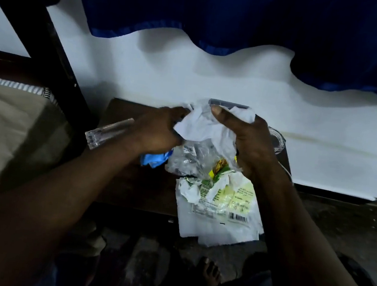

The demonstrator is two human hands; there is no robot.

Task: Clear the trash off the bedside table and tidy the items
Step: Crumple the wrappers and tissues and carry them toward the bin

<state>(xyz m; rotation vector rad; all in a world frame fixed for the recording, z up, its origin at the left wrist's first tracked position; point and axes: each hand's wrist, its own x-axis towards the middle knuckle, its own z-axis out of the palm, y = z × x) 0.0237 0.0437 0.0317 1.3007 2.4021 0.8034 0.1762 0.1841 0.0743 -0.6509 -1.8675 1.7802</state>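
over the dark bench, left hand and right hand bunch trash
a printed plastic wrapper droops past the bench's front edge; both hands' fingers clamp the crumpled white paper above it; a clear bottle and blue wrapper lie by the left wrist.

A deep blue curtain is hanging across 12 o'clock, throwing wavy shadows on the white wall below. At 9 o'clock a beige-sheeted bed is lying beside a dark wooden post, while the dark worktop is standing against the wall and the dim floor is stretching toward 4 o'clock.
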